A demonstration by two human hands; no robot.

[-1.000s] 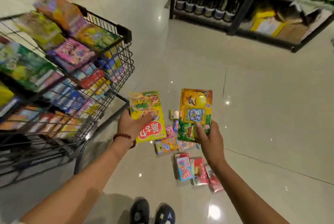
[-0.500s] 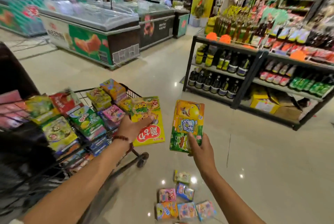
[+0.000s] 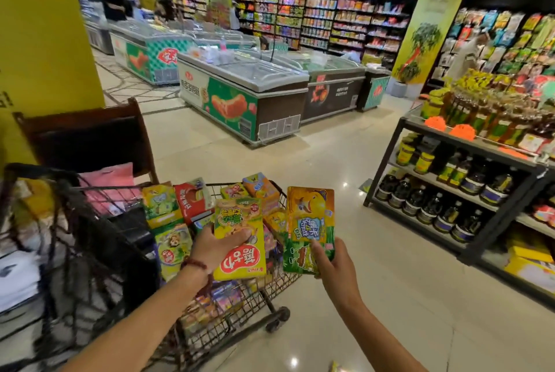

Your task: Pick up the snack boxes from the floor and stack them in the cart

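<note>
Left hand (image 3: 214, 247) grips a flat yellow carton (image 3: 239, 238), glossy, red bean-shaped logo, frame centre. Right hand (image 3: 332, 263) pinches an orange-green box (image 3: 310, 223) just beside it. Both are held above the black wire cart (image 3: 264, 290), lower left, stacked with rectangular boxes; labels blurred, possibly snacks.
</note>
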